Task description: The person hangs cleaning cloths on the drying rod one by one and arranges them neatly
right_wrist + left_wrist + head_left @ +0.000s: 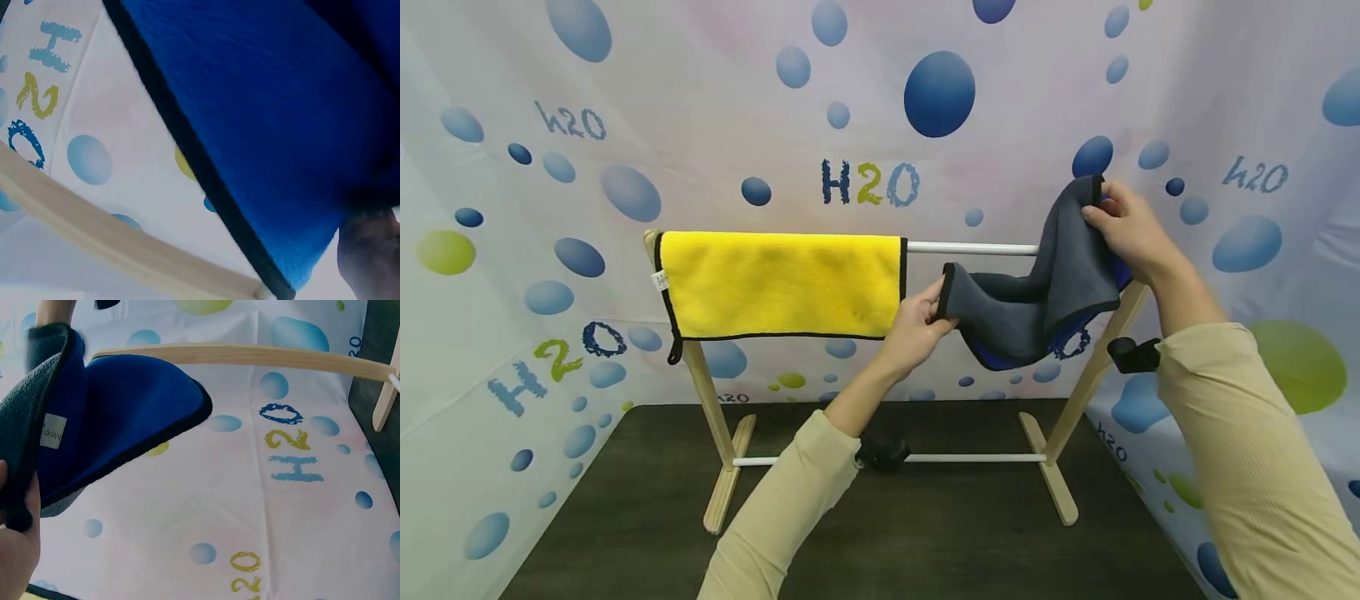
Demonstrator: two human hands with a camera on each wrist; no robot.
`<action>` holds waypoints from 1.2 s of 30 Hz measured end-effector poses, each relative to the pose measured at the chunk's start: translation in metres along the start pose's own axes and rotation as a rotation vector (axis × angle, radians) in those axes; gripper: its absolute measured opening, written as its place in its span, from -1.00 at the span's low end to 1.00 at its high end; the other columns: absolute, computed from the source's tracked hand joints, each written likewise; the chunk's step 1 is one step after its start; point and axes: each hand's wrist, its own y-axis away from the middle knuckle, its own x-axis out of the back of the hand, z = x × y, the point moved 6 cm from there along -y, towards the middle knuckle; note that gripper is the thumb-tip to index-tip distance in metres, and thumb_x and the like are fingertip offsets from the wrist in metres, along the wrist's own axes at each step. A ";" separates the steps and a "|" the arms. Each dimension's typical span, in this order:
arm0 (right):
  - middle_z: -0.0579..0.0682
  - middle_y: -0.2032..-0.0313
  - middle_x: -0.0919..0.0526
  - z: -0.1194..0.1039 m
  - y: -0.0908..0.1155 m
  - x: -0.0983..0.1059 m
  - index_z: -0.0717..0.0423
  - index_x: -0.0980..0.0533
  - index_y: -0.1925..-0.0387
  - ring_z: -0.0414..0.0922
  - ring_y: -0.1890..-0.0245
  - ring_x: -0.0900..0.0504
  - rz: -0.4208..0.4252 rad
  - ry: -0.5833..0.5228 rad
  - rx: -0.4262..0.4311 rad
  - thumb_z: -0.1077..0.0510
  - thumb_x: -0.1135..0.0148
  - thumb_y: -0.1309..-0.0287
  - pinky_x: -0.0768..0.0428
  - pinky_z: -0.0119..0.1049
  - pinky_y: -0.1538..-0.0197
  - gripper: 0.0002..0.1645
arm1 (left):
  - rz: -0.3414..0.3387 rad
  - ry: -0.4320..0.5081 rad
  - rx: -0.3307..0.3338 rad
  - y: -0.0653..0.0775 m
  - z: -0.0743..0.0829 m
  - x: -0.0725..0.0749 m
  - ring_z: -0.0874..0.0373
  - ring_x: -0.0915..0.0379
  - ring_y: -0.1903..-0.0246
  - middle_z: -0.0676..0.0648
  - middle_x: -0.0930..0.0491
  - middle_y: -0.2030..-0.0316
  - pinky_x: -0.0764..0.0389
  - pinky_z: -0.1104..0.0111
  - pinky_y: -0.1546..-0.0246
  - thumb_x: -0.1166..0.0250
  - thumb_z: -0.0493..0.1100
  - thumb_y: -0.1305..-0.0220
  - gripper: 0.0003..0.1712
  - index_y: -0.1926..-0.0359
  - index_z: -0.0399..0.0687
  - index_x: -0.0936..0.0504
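Note:
A towel (1007, 308), grey on one face and blue on the other with black edging, hangs between my two hands at the rack's right side. My left hand (916, 329) pinches its left edge, beside the yellow towel. Higher up, my right hand (1127, 225) pinches the other corner above the rack's white rail (973, 248). The blue face (137, 406) and a small white label (54, 431) show in the left wrist view. In the right wrist view the blue side (269, 119) fills much of the picture, with part of my right hand (370, 250) at the edge.
A yellow towel (782, 283) with black trim is draped over the rail's left part. Wooden legs (709, 404) and a lower white bar (973, 458) support the rack on a dark table (925, 533). Behind hangs a white curtain (700, 83) printed with bubbles.

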 end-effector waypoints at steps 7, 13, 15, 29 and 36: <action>-0.09 0.14 -0.40 -0.003 0.002 0.023 -0.12 -0.31 0.15 -0.29 0.29 -0.42 0.090 -0.166 0.038 0.09 0.17 -0.34 -0.45 -0.56 0.30 -0.88 | -0.082 -0.024 -0.003 -0.002 0.038 0.001 -0.17 -0.27 -0.15 -0.33 -0.08 -0.31 -0.39 0.24 -0.10 0.09 -0.57 -0.24 -0.29 -0.37 -0.36 0.14; -0.15 0.30 -0.45 -0.009 0.002 0.040 -0.04 -0.38 0.22 -0.29 0.40 -0.46 0.174 -0.357 0.064 0.19 0.08 -0.29 -0.46 -0.57 0.41 -0.90 | -0.127 -0.033 -0.060 -0.011 0.057 -0.002 -0.13 -0.06 -0.27 -0.22 0.23 -0.40 -0.30 0.18 -0.18 0.14 -0.58 -0.26 -0.22 -0.39 -0.29 0.29; -0.17 0.31 -0.47 -0.009 0.003 0.047 -0.04 -0.39 0.24 -0.29 0.40 -0.45 0.210 -0.375 0.060 0.20 0.07 -0.29 -0.44 -0.56 0.42 -0.89 | -0.124 -0.025 -0.056 -0.015 0.060 -0.003 -0.09 -0.02 -0.30 -0.18 0.30 -0.41 -0.28 0.21 -0.20 0.15 -0.56 -0.27 -0.20 -0.39 -0.23 0.34; -0.01 0.29 -0.48 -0.018 0.011 0.049 0.19 -0.46 0.32 -0.20 0.33 -0.47 0.242 -0.756 0.230 0.39 0.03 -0.21 -0.49 -0.51 0.30 -0.86 | 0.070 0.037 -0.197 -0.060 0.067 0.013 0.18 -0.04 -0.23 -0.03 0.14 -0.40 -0.23 0.42 -0.21 -0.07 -0.44 -0.18 -0.15 -0.42 -0.07 0.12; -0.05 0.34 -0.47 -0.016 0.015 0.039 0.22 -0.48 0.40 -0.18 0.21 -0.40 0.187 -0.823 0.256 0.44 0.06 -0.19 0.00 -0.20 -0.27 -0.80 | 0.132 0.089 -0.315 -0.067 0.074 0.018 0.19 -0.24 -0.06 -0.25 -0.21 -0.23 -0.30 0.42 -0.14 0.02 -0.36 -0.17 -0.41 -0.26 -0.35 -0.19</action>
